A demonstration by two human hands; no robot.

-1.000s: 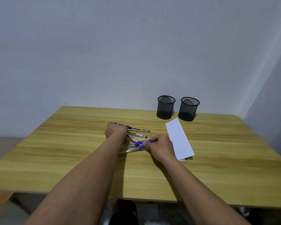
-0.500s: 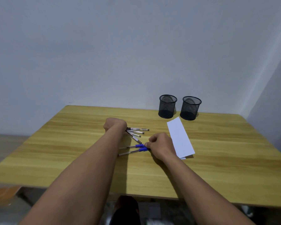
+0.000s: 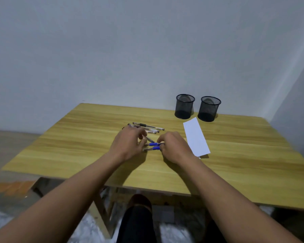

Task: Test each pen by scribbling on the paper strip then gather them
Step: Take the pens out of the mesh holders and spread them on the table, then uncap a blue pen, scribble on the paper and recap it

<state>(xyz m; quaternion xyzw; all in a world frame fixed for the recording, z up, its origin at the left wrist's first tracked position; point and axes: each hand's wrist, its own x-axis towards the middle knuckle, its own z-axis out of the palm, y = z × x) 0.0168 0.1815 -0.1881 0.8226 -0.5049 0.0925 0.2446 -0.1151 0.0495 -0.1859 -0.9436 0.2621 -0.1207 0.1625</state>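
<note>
A dark-trousered knee [image 3: 136,223] shows below the near edge of the wooden table [image 3: 77,146], with both bare forearms reaching out over that edge.

Toward the middle of the tabletop the two hands meet over the pens. The right hand [image 3: 174,148] has its fingers curled in and pinches the right ends of two blue-grip pens [image 3: 154,144], which lie side by side on the wood and point left. The left hand [image 3: 128,146] hovers low at their other ends with its fingers bent and slightly blurred. It covers part of another pen, and whether it grasps anything cannot be told.

Just beyond the left hand a small cluster of clear pens [image 3: 148,126] with dark grips lies on the table, roughly parallel, their left ends hidden behind the fingers.

Right of the right hand the white paper strip [image 3: 196,137] lies flat and runs away from the viewer, its near corner partly behind the wrist.

Past the strip's far end, two black mesh pen cups [image 3: 184,106] stand upright side by side near the table's back edge.

Behind them rises a plain pale wall [image 3: 130,50], meeting a second wall at the right. A strip of floor [image 3: 11,142] shows at the left.
</note>
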